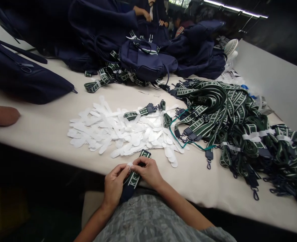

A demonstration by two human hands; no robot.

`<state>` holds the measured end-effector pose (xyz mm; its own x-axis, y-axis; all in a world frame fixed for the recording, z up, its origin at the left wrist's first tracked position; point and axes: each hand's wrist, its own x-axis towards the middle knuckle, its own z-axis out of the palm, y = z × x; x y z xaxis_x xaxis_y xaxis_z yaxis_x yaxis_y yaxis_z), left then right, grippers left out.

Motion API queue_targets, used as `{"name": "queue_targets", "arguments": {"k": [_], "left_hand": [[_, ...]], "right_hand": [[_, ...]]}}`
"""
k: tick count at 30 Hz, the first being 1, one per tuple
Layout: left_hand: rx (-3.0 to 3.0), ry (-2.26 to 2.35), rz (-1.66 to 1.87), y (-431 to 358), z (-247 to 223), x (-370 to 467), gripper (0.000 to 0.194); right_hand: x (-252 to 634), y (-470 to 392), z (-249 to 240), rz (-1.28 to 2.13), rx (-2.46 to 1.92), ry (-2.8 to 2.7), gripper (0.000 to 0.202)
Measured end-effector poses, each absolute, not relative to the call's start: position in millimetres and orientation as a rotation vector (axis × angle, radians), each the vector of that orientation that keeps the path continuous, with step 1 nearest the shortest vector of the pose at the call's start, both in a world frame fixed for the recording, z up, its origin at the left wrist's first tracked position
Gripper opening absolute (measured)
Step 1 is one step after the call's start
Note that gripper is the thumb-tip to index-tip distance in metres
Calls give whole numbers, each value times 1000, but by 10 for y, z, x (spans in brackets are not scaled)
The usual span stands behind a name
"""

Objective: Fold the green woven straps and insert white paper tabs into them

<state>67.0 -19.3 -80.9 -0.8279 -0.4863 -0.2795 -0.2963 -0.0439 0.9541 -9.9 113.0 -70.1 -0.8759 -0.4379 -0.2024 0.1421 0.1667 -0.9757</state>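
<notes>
A folded green strap [134, 180] with white lettering lies at the table's front edge, close to my body. My left hand [115, 183] is closed on a small white tie [130, 164] at the strap's left side. From the right, my right hand [148, 170] pinches at the same white tie, its fingertips nearly touching the left ones. Just beyond both hands spreads a pile of white toothed ties [108, 129], with a banded green strap [139, 112] lying on top.
Heaped green straps [214, 107] and banded bundles [254, 144] cover the right side. Dark blue bags [148, 60] fill the back, another bag [24, 77] lies left. A person's arm [2, 116] reaches in at left; another person's hands [147, 15] are behind the bags.
</notes>
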Motion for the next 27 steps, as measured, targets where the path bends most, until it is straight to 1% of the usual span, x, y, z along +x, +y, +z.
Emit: {"name": "queue_targets", "arguments": {"k": [3, 8, 10, 17, 23, 27], "left_hand": [[811, -2099, -1903, -173, -797, 665, 32], [686, -2149, -1617, -108, -767, 686, 24], [591, -2169, -1503, -89, -768, 691, 21], [289, -2215, -1221, -128, -874, 653, 13], [348, -2213, -1216, -163, -881, 697, 6], [342, -2197, -1204, -151, -876, 706, 7]], "right_hand": [[-103, 1114, -694, -1703, -295, 2056, 13], [-101, 1077, -607, -1395, -403, 2357, 13], [-95, 1058, -579, -1305, -426, 2446, 9], [-92, 1025, -589, -1321, -606, 2472, 6], [-95, 1034, -676, -1422, -641, 2437, 10], [-58, 1005, -701, -1282, -651, 2593, 7]]}}
